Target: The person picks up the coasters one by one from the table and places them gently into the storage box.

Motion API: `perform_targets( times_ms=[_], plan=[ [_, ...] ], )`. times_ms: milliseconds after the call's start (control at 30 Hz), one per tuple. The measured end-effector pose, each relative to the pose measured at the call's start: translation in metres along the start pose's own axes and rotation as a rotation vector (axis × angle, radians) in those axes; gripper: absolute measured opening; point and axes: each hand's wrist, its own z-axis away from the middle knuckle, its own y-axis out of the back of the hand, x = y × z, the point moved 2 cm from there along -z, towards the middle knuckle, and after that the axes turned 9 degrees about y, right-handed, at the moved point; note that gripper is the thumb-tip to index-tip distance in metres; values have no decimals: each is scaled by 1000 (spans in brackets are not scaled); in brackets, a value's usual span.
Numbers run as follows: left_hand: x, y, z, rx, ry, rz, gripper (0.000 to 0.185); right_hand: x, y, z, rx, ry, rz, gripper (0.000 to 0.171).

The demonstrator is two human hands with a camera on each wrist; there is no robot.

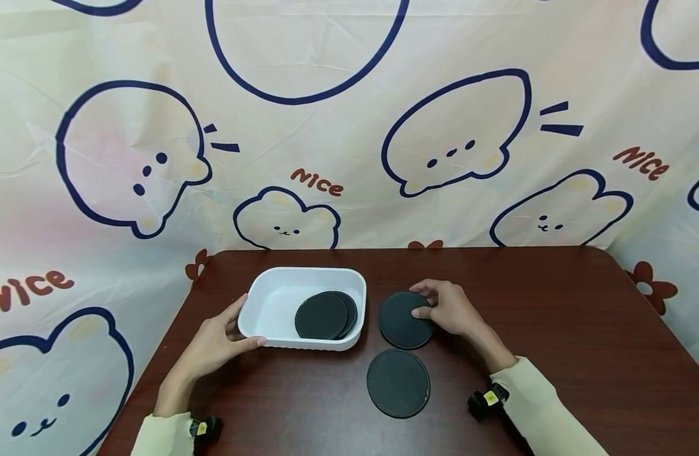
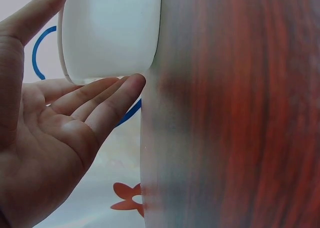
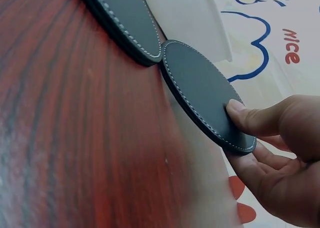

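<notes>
My right hand [image 1: 450, 308] pinches the right edge of a round black coaster [image 1: 401, 320]; in the right wrist view the thumb lies on its top face and the fingers are under its rim. A second black coaster [image 1: 398, 384] with pale edge stitching lies just nearer on the table. To the left stands a white plastic tray [image 1: 269, 313] with rounded corners. Inside, on its right side, overlapping black coasters [image 1: 320, 316] lie partly on one another. My left hand [image 1: 211, 342] holds the tray's left end, thumb along the near side and fingers against the end wall.
Everything rests on a dark brown wooden table [image 1: 532, 304] with rounded far corners. A cloth backdrop [image 1: 360, 139] with cartoon drawings hangs behind it. Black wrist devices [image 1: 487, 400] sit at both light sleeves.
</notes>
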Motion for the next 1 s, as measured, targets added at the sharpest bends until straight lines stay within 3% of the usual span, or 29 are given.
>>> perform_targets(
  times_ms=[267, 1000],
  plan=[
    [1, 0, 0, -1, -4, -3, 113, 4, 3, -1, -9, -46, -165, 35],
    [-1, 0, 0, 4, -10, -4, 112, 2, 11, 0, -19, -175, -451, 42]
  ],
)
